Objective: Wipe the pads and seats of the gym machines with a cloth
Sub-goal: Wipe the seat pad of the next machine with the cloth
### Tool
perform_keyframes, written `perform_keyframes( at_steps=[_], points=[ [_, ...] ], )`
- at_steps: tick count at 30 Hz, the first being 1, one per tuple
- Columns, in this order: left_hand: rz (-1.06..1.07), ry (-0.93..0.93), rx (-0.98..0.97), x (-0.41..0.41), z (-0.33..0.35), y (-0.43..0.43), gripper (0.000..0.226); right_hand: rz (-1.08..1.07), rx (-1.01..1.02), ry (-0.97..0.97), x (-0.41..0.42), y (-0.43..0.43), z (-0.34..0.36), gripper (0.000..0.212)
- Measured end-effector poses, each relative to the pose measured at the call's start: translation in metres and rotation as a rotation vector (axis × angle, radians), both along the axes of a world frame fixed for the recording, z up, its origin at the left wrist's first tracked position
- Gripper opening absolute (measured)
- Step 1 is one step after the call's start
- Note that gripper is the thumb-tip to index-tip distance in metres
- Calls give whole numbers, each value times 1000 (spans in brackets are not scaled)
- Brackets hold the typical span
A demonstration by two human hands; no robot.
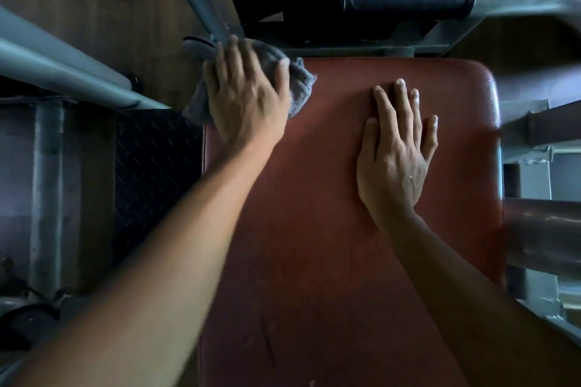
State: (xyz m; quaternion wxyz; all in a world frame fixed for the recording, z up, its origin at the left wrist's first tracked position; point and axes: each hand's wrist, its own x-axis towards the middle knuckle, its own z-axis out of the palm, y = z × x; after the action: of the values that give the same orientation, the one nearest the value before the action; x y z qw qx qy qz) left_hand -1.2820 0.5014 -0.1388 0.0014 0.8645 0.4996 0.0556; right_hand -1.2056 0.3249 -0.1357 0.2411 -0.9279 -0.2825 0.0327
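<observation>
left hand spread over a bunched grey cloth, fingers curled onto it, at the far left corner of the red-brown padded seat; part of the cloth hangs off that edge. right hand lies flat on the seat, fingers straight and slightly apart. the seat's long axis runs toward the viewer, so the unwiped length likely lies nearer than the cloth hand.
</observation>
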Motion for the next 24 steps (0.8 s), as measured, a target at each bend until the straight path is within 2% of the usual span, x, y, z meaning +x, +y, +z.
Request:
perform_keyframes(
  at_steps=[2,6,9,11,14,16,20,24],
  points=[
    [65,-61,62,-8,3,-35,68,5,-3,3,0,0,0,45],
    [-317,27,-26,-16,7,-98,71,-24,83,54,2,-1,2,43],
    [-549,19,-37,10,6,-74,73,-49,245,133,8,-7,6,43],
    [-632,45,-89,32,6,-46,75,-27,247,124,11,-12,8,43],
    [-490,8,-134,40,3,-18,78,6,65,83,5,-24,9,45],
    [-346,-51,-89,29,-1,-15,76,24,-11,78,0,-32,8,47],
    [-147,-76,-44,-10,2,-31,72,51,-53,95,-8,-41,9,48],
    [-88,-42,0,-43,3,-62,70,69,-59,101,-18,-50,9,49]
  ],
)
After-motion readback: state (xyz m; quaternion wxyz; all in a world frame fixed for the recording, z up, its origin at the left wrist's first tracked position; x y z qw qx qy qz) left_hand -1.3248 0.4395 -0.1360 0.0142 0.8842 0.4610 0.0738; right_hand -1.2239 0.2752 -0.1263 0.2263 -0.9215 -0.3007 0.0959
